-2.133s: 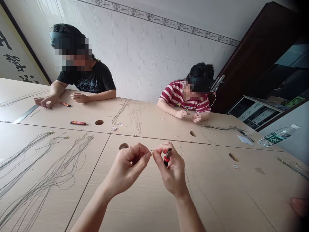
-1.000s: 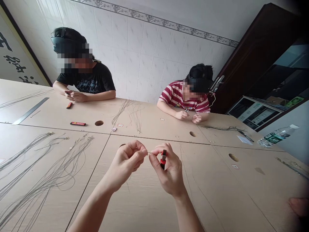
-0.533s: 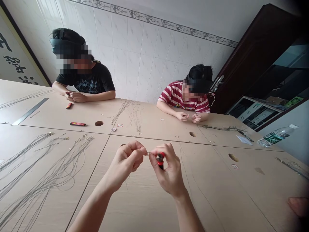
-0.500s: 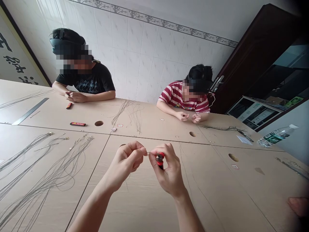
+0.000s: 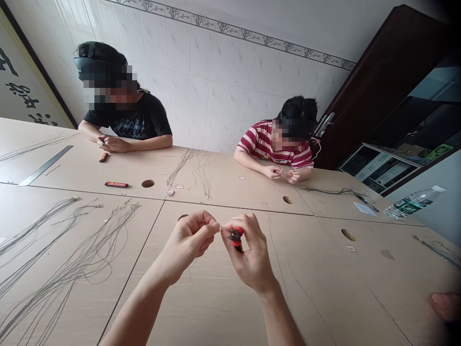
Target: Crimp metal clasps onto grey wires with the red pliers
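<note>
Above the middle of the light wooden table (image 5: 223, 307), my left hand (image 5: 190, 242) pinches the end of a thin wire, which is too fine to follow. My right hand (image 5: 248, 257) is closed round small pliers with red and black handles (image 5: 236, 238). The jaws point left and meet the wire tip between my two hands. Both hands are held a little above the tabletop, fingertips almost touching.
Several long thin wires (image 5: 68, 259) lie spread over the left of the table. Two people sit at the far side, a metal ruler (image 5: 45, 166) and a flat red-and-black tool (image 5: 115, 184) near them. A water bottle (image 5: 414, 203) lies at the right. Round holes (image 5: 148, 183) dot the table.
My right hand has turned the pliers from upright to level, jaws now pointing left at the wire tip. My left hand has barely moved. The person at far left drew both hands together.
</note>
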`<state>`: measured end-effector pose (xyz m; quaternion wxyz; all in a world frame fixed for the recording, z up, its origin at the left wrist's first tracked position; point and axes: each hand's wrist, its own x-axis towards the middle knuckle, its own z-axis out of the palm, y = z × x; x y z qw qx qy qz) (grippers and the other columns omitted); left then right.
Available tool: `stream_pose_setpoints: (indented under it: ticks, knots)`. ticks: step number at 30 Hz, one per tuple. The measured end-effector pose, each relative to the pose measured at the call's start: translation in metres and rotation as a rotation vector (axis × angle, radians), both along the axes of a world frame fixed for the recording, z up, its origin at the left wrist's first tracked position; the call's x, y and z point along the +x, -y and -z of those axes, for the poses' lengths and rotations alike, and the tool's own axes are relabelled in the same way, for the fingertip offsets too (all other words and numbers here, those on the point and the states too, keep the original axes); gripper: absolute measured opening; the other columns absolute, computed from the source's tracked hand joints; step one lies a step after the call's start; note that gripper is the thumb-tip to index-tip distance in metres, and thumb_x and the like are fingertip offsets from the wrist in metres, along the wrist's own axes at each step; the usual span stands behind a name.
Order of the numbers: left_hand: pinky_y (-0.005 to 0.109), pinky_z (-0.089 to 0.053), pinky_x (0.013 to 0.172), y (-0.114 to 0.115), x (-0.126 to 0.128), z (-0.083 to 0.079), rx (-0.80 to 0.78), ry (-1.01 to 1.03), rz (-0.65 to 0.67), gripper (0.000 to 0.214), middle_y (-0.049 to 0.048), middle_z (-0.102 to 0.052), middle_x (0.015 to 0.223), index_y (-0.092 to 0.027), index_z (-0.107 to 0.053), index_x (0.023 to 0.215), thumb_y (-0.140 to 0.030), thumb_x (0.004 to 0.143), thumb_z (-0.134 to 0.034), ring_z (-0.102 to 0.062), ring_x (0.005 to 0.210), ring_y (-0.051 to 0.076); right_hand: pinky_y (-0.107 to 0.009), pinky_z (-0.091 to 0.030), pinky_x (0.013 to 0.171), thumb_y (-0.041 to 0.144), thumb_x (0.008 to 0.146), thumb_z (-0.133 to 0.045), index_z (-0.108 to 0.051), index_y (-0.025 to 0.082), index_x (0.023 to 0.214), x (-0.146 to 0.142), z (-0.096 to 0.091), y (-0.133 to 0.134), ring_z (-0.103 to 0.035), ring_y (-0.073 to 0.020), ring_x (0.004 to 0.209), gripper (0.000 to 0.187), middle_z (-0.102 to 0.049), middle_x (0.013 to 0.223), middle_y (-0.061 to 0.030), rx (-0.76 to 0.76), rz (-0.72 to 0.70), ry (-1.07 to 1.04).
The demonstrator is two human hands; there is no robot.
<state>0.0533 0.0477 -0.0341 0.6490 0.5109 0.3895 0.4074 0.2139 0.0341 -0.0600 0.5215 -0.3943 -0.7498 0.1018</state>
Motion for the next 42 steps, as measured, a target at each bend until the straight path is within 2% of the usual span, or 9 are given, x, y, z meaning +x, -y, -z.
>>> stream_pose_setpoints:
  ticks: [7,15,18,22,26,30,36,42]
  knots:
    - [0.019,-0.017,0.044,-0.001,-0.001,0.001,0.082,-0.01,0.022,0.025,-0.0105,-0.03,0.054,-0.018,-0.049,0.078,-0.037,0.091,-0.058,-0.019,0.048,0.004,-0.029,-0.038,0.072,0.012,0.092,-0.051,-0.047,0.023,0.083,-0.002,-0.003,0.003,-0.044,-0.0144,0.071,0.014,-0.05,0.075,0.002,-0.141,-0.036,-0.084]
    - [0.019,-0.022,0.045,0.001,-0.003,0.004,0.272,-0.091,0.027,0.026,-0.0075,-0.037,0.061,-0.017,-0.05,0.076,-0.038,0.092,-0.054,-0.025,0.05,0.005,-0.026,-0.035,0.06,0.031,0.095,-0.053,-0.048,0.021,0.077,0.001,-0.011,0.007,-0.039,-0.0109,0.062,0.022,-0.043,0.068,0.0037,-0.498,-0.168,-0.292]
    - [0.02,-0.024,0.046,0.0,-0.002,0.003,0.308,-0.146,-0.002,0.027,-0.0061,-0.039,0.063,-0.017,-0.051,0.076,-0.038,0.092,-0.055,-0.028,0.053,0.006,-0.025,-0.034,0.057,0.032,0.095,-0.053,-0.048,0.02,0.076,0.002,-0.013,0.008,-0.036,-0.0098,0.058,0.023,-0.04,0.066,0.0047,-0.574,-0.199,-0.318]
    - [0.021,-0.022,0.045,0.001,0.001,0.002,0.264,-0.151,-0.017,0.026,-0.0076,-0.035,0.056,-0.017,-0.055,0.077,-0.039,0.093,-0.053,-0.025,0.05,0.007,-0.026,-0.032,0.057,0.032,0.095,-0.053,-0.048,0.02,0.077,0.001,-0.013,0.008,-0.036,-0.0102,0.059,0.022,-0.04,0.067,0.0044,-0.514,-0.186,-0.33]
    - [0.02,-0.026,0.048,0.002,-0.001,0.0,0.206,-0.103,-0.062,0.02,-0.0079,-0.033,0.053,-0.018,-0.059,0.08,-0.027,0.093,-0.046,-0.028,0.05,0.007,-0.026,-0.033,0.06,0.03,0.095,-0.053,-0.049,0.021,0.079,0.001,-0.01,0.007,-0.039,-0.0112,0.064,0.019,-0.042,0.071,0.0032,-0.448,-0.147,-0.284]
    - [0.02,-0.025,0.046,0.003,-0.003,0.0,0.219,-0.129,-0.054,0.014,-0.0082,-0.035,0.054,-0.018,-0.06,0.083,-0.019,0.087,-0.047,-0.027,0.05,0.007,-0.027,-0.035,0.063,0.028,0.095,-0.053,-0.048,0.021,0.079,0.001,-0.009,0.006,-0.041,-0.0129,0.068,0.019,-0.043,0.072,0.0026,-0.39,-0.121,-0.243]
    - [0.02,-0.025,0.044,0.004,-0.001,-0.004,0.295,-0.158,-0.041,0.012,-0.0071,-0.04,0.057,-0.017,-0.059,0.081,-0.023,0.088,-0.051,-0.029,0.05,0.007,-0.027,-0.036,0.063,0.027,0.096,-0.052,-0.047,0.022,0.078,0.002,-0.009,0.007,-0.042,-0.0136,0.068,0.019,-0.044,0.073,0.0019,-0.362,-0.099,-0.226]
    - [0.021,-0.025,0.046,0.004,0.0,0.0,0.313,-0.163,-0.046,0.014,-0.0064,-0.04,0.059,-0.016,-0.058,0.078,-0.026,0.088,-0.055,-0.029,0.052,0.007,-0.027,-0.036,0.063,0.028,0.096,-0.052,-0.046,0.022,0.079,0.003,-0.008,0.007,-0.043,-0.0139,0.069,0.019,-0.045,0.074,0.0015,-0.367,-0.096,-0.213]
